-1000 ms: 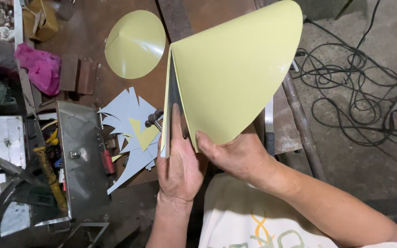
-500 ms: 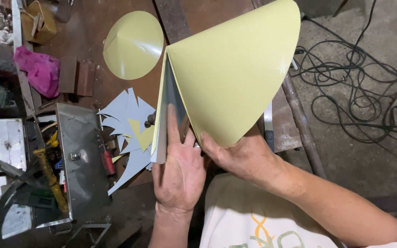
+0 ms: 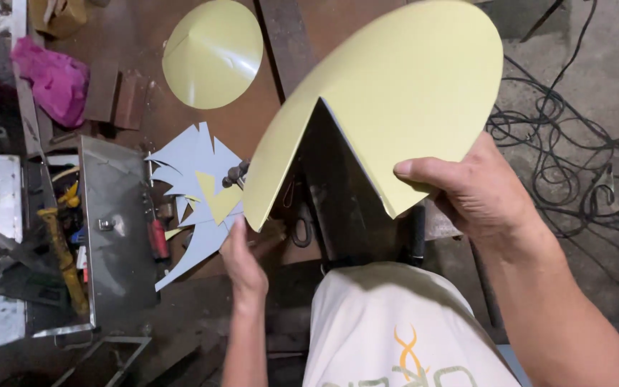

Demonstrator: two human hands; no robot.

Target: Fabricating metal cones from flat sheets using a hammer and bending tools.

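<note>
Your right hand (image 3: 478,190) pinching one cut edge of the big yellow sheet (image 3: 395,93), thumb on top, your left hand (image 3: 243,264) gripping its other corner, sheet held up over the brown workbench (image 3: 145,43), wedge gap spread open, grey scraps (image 3: 195,186) just beside it

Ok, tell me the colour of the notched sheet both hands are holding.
Pale yellow sheet, seen in the head view, held by left hand and right hand.
</note>
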